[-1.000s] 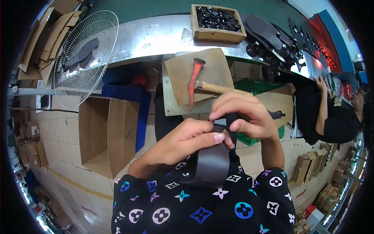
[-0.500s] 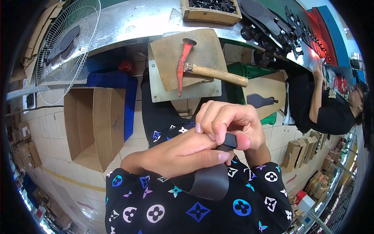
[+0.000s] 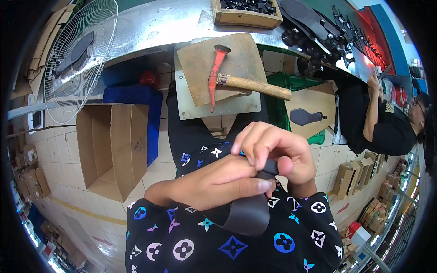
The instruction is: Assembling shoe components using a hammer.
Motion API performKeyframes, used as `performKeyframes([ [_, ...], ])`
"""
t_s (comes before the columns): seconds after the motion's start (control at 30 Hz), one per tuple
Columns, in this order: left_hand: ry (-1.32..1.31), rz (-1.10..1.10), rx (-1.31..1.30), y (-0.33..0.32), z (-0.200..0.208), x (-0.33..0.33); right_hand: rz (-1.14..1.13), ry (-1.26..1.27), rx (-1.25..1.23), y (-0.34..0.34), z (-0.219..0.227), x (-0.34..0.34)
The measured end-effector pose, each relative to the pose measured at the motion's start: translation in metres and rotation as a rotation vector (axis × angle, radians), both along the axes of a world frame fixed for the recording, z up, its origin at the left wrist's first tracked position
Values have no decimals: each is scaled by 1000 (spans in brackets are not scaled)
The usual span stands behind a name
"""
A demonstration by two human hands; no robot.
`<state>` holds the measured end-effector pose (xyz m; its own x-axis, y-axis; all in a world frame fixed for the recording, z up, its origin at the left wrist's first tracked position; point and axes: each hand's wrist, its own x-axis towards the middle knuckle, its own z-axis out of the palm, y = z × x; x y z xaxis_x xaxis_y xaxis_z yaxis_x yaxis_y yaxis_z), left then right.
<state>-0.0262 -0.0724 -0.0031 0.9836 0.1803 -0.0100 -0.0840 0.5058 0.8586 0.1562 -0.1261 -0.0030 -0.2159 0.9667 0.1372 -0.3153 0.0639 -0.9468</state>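
While a bright metal bench (image 3: 150, 32) spans the top of the frame, a co-worker (image 3: 391, 132) in black is at the right edge, a pale print on the clothing too small to read. The person's shirt (image 3: 209, 241) fills the bottom, black with white, blue and purple flower and diamond motifs and one white letter-like mark. At centre left a carton (image 3: 127, 150) stands open, a small unreadable dark mark on its side. In the upper centre a pale plate (image 3: 243, 105) lies under a tan sheet (image 3: 243, 59). At the top edge a wooden box (image 3: 248, 19) holds black parts (image 3: 248, 5). On the sheet lies a hammer (image 3: 252, 86), red-headed, with dark, illegible marking on its wooden handle near the head. Below centre, the left hand (image 3: 223, 182) is closed on a dark curved strap (image 3: 249, 214), which shows beneath it against the shirt. The right hand (image 3: 282, 148), fingers bent, pinches a black block (image 3: 269, 168) just above the left thumb; whether block and strap are joined cannot be told
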Motion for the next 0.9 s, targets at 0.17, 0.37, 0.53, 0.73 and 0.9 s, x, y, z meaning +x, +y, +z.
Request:
performKeyframes([
  [0.17,208,169,183,7,14,-6,-20,-224,28,2,2,7],
  [0.37,259,107,590,10,21,0,-109,-344,49,-5,13,6],
  [0.53,175,160,81,14,-16,12,-344,-421,134,-5,-8,20],
  [0.73,385,580,131,30,-28,-6,-416,-671,216,43,-10,96],
  [0.9,289,1402,449,136,-21,-119,-1391,-1092,144,125,4,259],
])
